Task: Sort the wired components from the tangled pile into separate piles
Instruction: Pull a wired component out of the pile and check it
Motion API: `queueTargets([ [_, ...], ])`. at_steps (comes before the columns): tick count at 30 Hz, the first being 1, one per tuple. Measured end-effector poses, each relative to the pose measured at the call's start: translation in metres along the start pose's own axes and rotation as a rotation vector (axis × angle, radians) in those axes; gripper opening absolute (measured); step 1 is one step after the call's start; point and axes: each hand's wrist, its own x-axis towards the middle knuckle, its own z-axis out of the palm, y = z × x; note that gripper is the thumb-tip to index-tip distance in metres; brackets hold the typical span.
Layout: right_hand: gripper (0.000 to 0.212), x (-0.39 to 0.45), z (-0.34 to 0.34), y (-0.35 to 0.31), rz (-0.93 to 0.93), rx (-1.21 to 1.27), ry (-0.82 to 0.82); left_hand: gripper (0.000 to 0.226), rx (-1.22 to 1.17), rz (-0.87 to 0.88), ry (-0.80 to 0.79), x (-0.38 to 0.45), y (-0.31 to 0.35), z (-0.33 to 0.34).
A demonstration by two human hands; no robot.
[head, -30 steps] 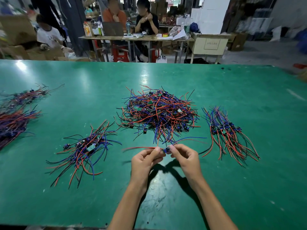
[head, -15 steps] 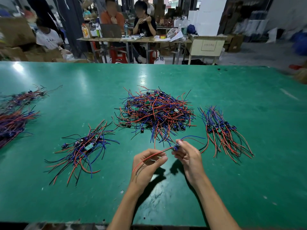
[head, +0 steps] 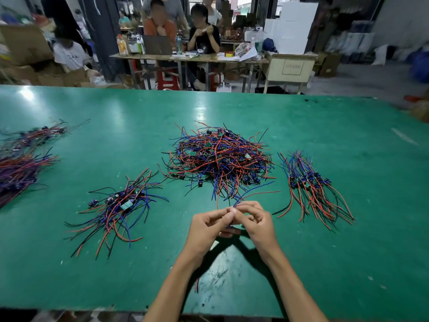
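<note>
wired component (head: 246,198) pinched between left hand (head: 210,225) and right hand (head: 254,220), both clamped on it. probably light, floppy leads, snag-prone; best held at small body.

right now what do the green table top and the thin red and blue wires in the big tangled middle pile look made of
Green table top: seemingly a smooth, semi-gloss rubber or vinyl mat; it mirrors ceiling lights as soft glare and shows pale scuffs near the front edge.

Thin red and blue wires in the tangled middle pile: probably plastic-insulated leads; uniform bright colour, slight sheen, springy curves. Metal cores cannot be seen.
</note>
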Motion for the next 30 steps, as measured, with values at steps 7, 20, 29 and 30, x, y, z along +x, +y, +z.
queueTargets([
  [7, 0.016, -0.0024, 0.0031, -0.0066, 0.158, 0.173, -0.032, 0.018, -0.018, -0.06, 0.033, -0.0006, 0.0006, 0.0009],
  [20, 0.018, -0.0047, 0.0075, -0.0047, 0.131, 0.1, -0.043, 0.022, 0.039, -0.084, 0.06, 0.001, 0.0, 0.003],
  [29, 0.024, -0.0034, 0.0083, -0.0018, 0.175, 0.059, -0.131, 0.028, 0.042, -0.029, 0.09, -0.0021, -0.0041, 0.002],
  [30, 0.028, -0.0034, 0.0088, -0.0026, 0.174, 0.051, -0.125, 0.029, 0.045, -0.033, 0.076, -0.0015, -0.0042, 0.0016],
])
